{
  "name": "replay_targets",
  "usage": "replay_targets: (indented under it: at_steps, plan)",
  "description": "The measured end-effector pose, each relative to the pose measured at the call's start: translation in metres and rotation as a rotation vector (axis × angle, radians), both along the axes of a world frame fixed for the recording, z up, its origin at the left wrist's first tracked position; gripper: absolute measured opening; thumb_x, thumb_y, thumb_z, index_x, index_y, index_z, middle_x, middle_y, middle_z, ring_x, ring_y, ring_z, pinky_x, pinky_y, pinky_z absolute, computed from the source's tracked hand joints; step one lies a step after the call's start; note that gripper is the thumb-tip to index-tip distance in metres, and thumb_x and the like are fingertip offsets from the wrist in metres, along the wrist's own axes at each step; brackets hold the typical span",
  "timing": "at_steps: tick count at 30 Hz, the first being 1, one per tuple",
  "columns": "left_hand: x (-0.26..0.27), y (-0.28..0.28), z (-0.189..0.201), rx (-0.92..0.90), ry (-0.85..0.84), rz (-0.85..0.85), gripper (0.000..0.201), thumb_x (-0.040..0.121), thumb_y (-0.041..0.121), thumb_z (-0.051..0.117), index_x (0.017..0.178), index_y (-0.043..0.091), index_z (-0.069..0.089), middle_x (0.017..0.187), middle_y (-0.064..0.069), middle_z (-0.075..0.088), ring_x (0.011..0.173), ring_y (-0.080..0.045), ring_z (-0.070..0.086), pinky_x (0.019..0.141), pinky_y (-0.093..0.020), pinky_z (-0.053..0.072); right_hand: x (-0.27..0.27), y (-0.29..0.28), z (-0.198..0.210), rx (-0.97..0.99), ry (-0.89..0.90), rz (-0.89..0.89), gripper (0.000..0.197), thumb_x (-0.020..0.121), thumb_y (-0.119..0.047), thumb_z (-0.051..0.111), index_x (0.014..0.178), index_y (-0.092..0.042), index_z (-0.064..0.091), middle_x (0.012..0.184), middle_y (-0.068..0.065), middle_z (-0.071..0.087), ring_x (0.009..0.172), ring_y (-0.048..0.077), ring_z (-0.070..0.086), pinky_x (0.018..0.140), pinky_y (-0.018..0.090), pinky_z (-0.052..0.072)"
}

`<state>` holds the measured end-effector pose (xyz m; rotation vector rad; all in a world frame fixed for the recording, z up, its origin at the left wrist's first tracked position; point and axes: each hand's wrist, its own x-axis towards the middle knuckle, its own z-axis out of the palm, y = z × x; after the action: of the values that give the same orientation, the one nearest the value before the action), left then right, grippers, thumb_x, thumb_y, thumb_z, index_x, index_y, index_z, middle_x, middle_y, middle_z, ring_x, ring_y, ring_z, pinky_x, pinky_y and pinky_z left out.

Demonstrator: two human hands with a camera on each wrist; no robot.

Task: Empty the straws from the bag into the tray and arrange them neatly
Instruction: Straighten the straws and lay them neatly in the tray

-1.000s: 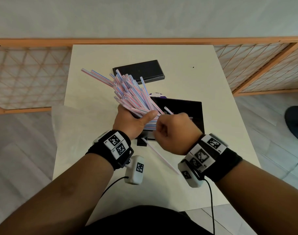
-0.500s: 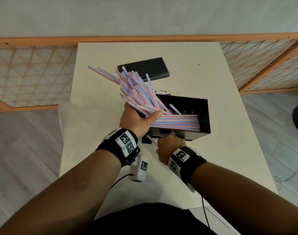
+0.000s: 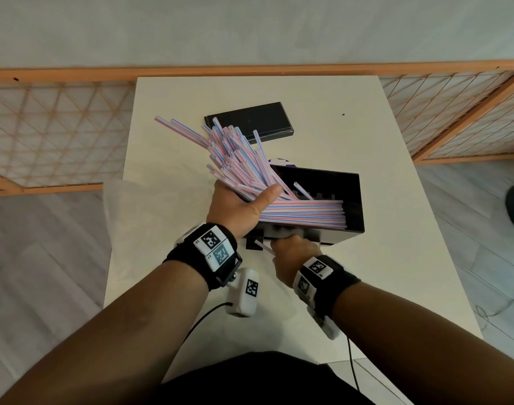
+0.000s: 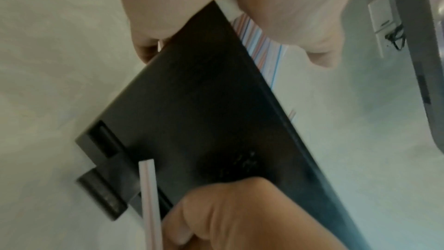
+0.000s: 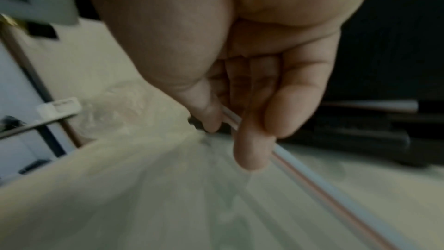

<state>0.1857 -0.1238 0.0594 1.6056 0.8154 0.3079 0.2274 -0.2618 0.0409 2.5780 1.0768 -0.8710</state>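
My left hand (image 3: 241, 203) grips a big bundle of pink-and-blue striped straws (image 3: 235, 159) that fans out up and to the left, its lower ends over the left end of the black tray (image 3: 353, 185). More straws (image 3: 305, 213) lie side by side along the tray's near wall. In front of the tray, my right hand (image 3: 290, 252) pinches a single loose straw (image 3: 264, 247) low over the table. The right wrist view shows thumb and fingers closed on that straw (image 5: 336, 195). The left wrist view shows the tray's outer wall (image 4: 204, 111) and the same straw (image 4: 149, 197).
A clear plastic bag (image 3: 144, 209) lies flat at the white table's (image 3: 396, 258) left edge. A black lid (image 3: 249, 121) lies behind the tray. A wooden lattice fence (image 3: 51, 135) borders the table at the back and sides.
My right hand dropped from the straws at the tray down to the table in front of it and pinched the loose straw there. The left hand kept its bundle in place.
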Motion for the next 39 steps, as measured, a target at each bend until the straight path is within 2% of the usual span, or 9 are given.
replay_targets:
  at_steps: [5, 8, 14, 18, 24, 29, 33, 36, 39]
  plan:
    - [0.000, 0.008, 0.018, -0.151, -0.162, 0.023, 0.074, 0.059, 0.060, 0.086, 0.122, 0.029, 0.064, 0.116, 0.006, 0.075, 0.107, -0.008, 0.072, 0.098, -0.037, 0.056, 0.000, -0.021, 0.046, 0.273, 0.061, 0.014, 0.006, 0.093, -0.029, 0.049, 0.096, -0.023, 0.049, 0.088, 0.005, 0.063, 0.075, 0.031, 0.060, 0.061, 0.031, 0.043]
    - [0.000, 0.016, 0.028, -0.169, -0.218, 0.049, 0.042, 0.063, 0.058, 0.081, 0.099, 0.038, 0.075, 0.102, 0.008, 0.079, 0.100, -0.010, 0.074, 0.095, -0.037, 0.055, 0.005, -0.030, 0.083, 0.567, 0.090, 0.012, 0.014, 0.091, -0.029, 0.047, 0.080, -0.023, 0.039, 0.067, 0.003, 0.055, 0.062, 0.034, 0.054, 0.055, 0.037, 0.043]
    - [0.005, 0.009, 0.030, -0.203, -0.273, 0.068, 0.056, 0.064, 0.061, 0.083, 0.108, 0.029, 0.070, 0.111, 0.000, 0.077, 0.107, -0.018, 0.073, 0.104, -0.047, 0.053, 0.027, -0.030, 0.171, 1.074, -0.017, -0.006, 0.011, 0.093, -0.018, 0.051, 0.088, -0.011, 0.059, 0.061, -0.002, 0.057, 0.054, 0.021, 0.051, 0.055, 0.036, 0.043]
    - [0.007, 0.002, 0.030, -0.193, -0.287, 0.091, 0.069, 0.069, 0.060, 0.081, 0.124, 0.021, 0.066, 0.117, 0.000, 0.076, 0.111, -0.017, 0.072, 0.106, -0.047, 0.052, 0.043, -0.017, 0.148, 0.884, -0.095, 0.059, 0.018, 0.090, -0.028, 0.043, 0.087, -0.014, 0.053, 0.069, 0.002, 0.059, 0.064, 0.033, 0.053, 0.058, 0.041, 0.046]
    - [0.005, 0.003, 0.032, -0.185, -0.275, 0.105, 0.051, 0.068, 0.061, 0.075, 0.109, 0.031, 0.067, 0.105, 0.010, 0.077, 0.100, -0.004, 0.073, 0.087, -0.023, 0.055, 0.054, -0.010, 0.086, 0.539, -0.017, 0.063, 0.019, 0.085, -0.030, 0.052, 0.100, -0.020, 0.058, 0.097, 0.004, 0.064, 0.089, 0.031, 0.060, 0.075, 0.042, 0.052]
    - [0.003, 0.005, 0.022, -0.217, -0.243, 0.090, 0.012, 0.093, 0.034, 0.071, 0.102, 0.038, 0.065, 0.089, 0.031, 0.074, 0.090, 0.014, 0.068, 0.077, -0.006, 0.049, 0.086, -0.017, 0.074, 0.490, -0.074, -0.214, 0.032, 0.078, -0.036, 0.066, 0.101, -0.017, 0.054, 0.097, 0.001, 0.061, 0.087, 0.024, 0.057, 0.074, 0.032, 0.048]
    - [0.007, 0.009, 0.021, -0.180, -0.223, 0.081, 0.024, 0.083, 0.036, 0.081, 0.104, 0.035, 0.071, 0.101, 0.017, 0.077, 0.100, 0.001, 0.071, 0.095, -0.029, 0.053, 0.088, -0.009, 0.055, 0.242, 0.128, -0.167, 0.038, 0.093, -0.040, 0.054, 0.121, -0.015, 0.057, 0.115, 0.010, 0.065, 0.107, 0.030, 0.060, 0.083, 0.029, 0.046]
    - [0.009, 0.023, 0.024, -0.154, -0.267, 0.063, 0.043, 0.060, 0.032, 0.090, 0.099, 0.026, 0.072, 0.103, -0.006, 0.078, 0.101, -0.025, 0.075, 0.097, -0.052, 0.056, 0.080, -0.007, 0.056, 0.389, 0.082, 0.012, 0.021, 0.099, -0.030, 0.047, 0.100, -0.016, 0.062, 0.097, 0.006, 0.066, 0.098, 0.031, 0.061, 0.079, 0.032, 0.045]
    - [0.011, 0.032, 0.026, -0.197, -0.315, 0.031, 0.076, 0.053, 0.022, 0.095, 0.119, 0.007, 0.061, 0.111, -0.021, 0.072, 0.106, -0.039, 0.071, 0.098, -0.062, 0.053, 0.079, -0.009, 0.063, 0.578, 0.043, 0.055, 0.014, 0.095, -0.031, 0.054, 0.091, -0.020, 0.061, 0.084, -0.001, 0.064, 0.086, 0.028, 0.061, 0.072, 0.033, 0.045]
